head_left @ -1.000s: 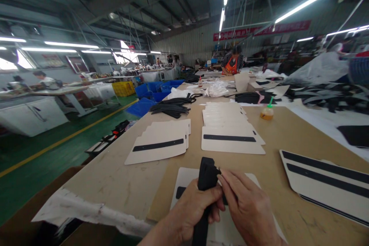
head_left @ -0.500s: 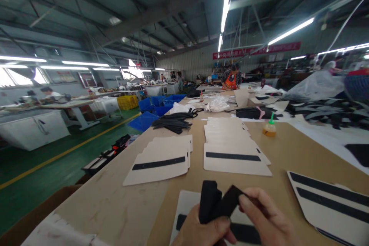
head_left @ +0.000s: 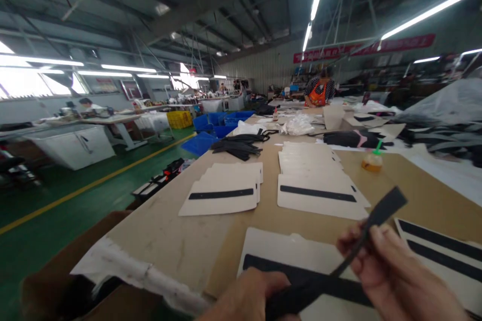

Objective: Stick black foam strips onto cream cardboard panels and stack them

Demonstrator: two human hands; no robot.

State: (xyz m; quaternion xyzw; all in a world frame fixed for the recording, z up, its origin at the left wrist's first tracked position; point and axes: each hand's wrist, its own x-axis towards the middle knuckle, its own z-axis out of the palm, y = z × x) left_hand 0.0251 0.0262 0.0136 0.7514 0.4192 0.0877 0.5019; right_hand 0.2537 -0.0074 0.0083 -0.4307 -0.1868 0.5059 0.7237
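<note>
A long black fabric strip (head_left: 312, 283) runs across the bottom of the view, with its narrow free end (head_left: 387, 205) sticking up past my right hand (head_left: 395, 271). My right hand pinches the strip between thumb and fingers. My left hand (head_left: 246, 301) grips its wider lower part at the bottom edge of the view. Directly beneath them lies a cream panel with a black stripe (head_left: 286, 246). Another cream panel with black stripes (head_left: 440, 251) lies to the right of my right hand.
Stacks of cream panels (head_left: 222, 194) (head_left: 316, 185) lie on the tan table (head_left: 241, 241), with a glue bottle (head_left: 372, 162) beyond. Further on are black strips (head_left: 237, 148), blue crates (head_left: 207, 130) and a co-worker in an orange apron (head_left: 320, 93). A table edge runs along the left.
The folded black strip is now drawn out long between my hands. My hands have spread apart, with the right hand moving rightward, and the view has shifted slightly.
</note>
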